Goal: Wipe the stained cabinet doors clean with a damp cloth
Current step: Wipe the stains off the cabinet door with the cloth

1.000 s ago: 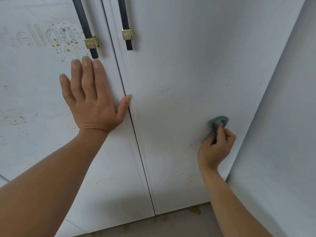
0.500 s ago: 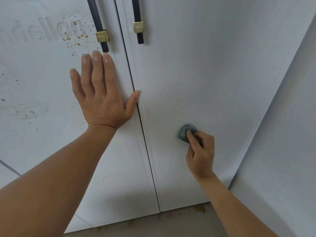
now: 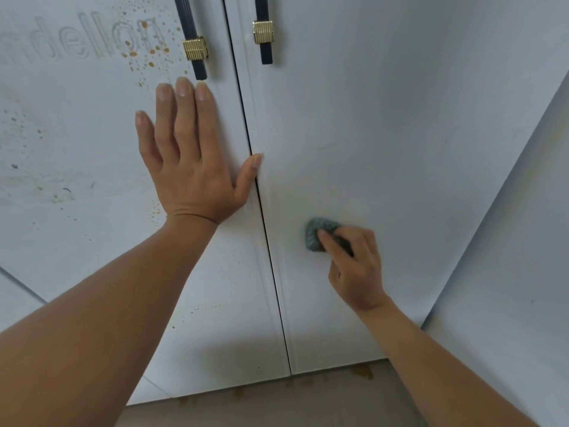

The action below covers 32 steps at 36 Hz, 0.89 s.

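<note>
Two white cabinet doors fill the view. The left door point(image 3: 92, 241) carries orange-brown splatter near its handle and further left. The right door point(image 3: 385, 134) looks mostly clean. My left hand point(image 3: 191, 161) lies flat and open on the left door, thumb at the gap between the doors. My right hand point(image 3: 354, 266) presses a small grey-green cloth point(image 3: 315, 234) against the lower part of the right door, close to the gap.
Dark ribbed handles with gold bands hang on the left door point(image 3: 192, 47) and the right door point(image 3: 263, 32). A white side panel point(image 3: 508, 272) stands at right. The floor point(image 3: 277, 402) below shows orange-brown spots along the door bottoms.
My right hand has slid the cloth leftward across the lower right door, from near its right edge toward the centre gap. My left hand stays flat on the left door.
</note>
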Each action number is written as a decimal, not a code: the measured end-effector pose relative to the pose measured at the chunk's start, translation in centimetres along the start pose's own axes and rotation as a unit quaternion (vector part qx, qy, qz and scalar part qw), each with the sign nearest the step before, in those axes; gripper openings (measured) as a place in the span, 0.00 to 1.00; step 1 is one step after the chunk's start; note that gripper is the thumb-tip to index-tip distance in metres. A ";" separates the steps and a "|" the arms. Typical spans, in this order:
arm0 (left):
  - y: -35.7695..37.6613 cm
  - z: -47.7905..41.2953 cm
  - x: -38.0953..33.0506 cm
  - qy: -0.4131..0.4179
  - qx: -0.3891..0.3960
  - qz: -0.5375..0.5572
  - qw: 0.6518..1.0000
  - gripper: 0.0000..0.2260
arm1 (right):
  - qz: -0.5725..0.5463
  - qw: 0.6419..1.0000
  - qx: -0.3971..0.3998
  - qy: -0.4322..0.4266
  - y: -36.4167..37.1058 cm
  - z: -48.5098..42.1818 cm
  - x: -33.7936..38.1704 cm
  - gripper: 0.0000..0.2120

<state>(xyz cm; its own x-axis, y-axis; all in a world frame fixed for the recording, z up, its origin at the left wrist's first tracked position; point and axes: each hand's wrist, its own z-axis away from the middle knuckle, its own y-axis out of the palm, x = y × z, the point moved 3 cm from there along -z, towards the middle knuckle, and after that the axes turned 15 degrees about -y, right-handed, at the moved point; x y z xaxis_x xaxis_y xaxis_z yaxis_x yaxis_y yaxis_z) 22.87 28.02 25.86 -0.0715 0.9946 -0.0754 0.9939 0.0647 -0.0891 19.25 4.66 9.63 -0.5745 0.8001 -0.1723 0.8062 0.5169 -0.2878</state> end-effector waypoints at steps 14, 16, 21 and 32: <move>0.0 0.0 0.0 0.000 -0.004 -0.003 1.000 0.40 | -0.006 0.998 -0.035 -0.060 1.7 -4.5 2.6 0.13; 0.0 0.0 0.0 0.000 -0.003 -0.001 1.000 0.40 | -0.009 0.995 -0.021 -0.101 2.5 -3.8 3.4 0.11; 0.0 0.0 0.1 -0.001 -0.006 0.000 1.000 0.40 | -0.029 0.965 0.106 -0.238 3.6 0.6 4.1 0.08; 0.1 0.1 0.1 -0.001 -0.004 0.002 1.000 0.40 | -0.024 0.954 0.133 -0.266 3.2 1.8 3.0 0.09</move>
<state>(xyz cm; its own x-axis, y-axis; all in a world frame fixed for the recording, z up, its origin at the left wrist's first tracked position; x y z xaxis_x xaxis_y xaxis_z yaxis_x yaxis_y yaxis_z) 22.96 28.16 25.77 -0.0669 0.9947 -0.0784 0.9950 0.0606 -0.0799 19.80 8.17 6.48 -0.6570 0.4734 -0.5868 0.7537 0.3958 -0.5246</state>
